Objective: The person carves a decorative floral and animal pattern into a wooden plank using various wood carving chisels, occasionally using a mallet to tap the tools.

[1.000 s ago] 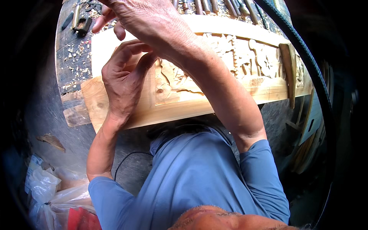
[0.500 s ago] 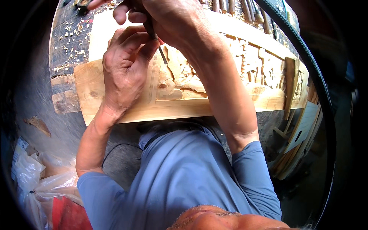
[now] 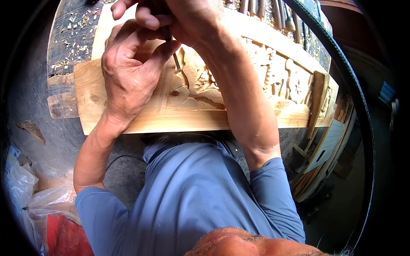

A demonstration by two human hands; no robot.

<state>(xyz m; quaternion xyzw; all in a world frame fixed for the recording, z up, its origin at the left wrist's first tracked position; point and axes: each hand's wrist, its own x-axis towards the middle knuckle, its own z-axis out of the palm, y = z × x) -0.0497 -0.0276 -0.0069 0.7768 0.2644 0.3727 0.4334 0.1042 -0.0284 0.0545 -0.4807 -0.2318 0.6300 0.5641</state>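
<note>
A pale wooden board [image 3: 197,121] with carved relief lies across the bench in front of me. My left hand [image 3: 130,72] pinches the thin metal shaft of a carving chisel [image 3: 177,62] between thumb and fingers, low over the board. Above it, my right hand [image 3: 188,21] grips the upper part of the same chisel, some fingers reaching out to the left. Its handle is mostly hidden behind this hand. The blade's tip meets the groove at the left end of the carving [image 3: 200,81]. My right forearm covers the middle of the relief.
Wood chips [image 3: 70,53] are scattered on the dark bench at the far left. Several chisels [image 3: 253,7] lie along the back. A wooden bar [image 3: 318,100] rests across the board's right end. A dark cable [image 3: 341,55] arcs down the right; plastic bags [image 3: 47,192] sit at lower left.
The whole view has shifted, so the board and bench sit a little farther left. The chisel stands slightly more upright, its tip a little nearer to me. Both hands keep their hold.
</note>
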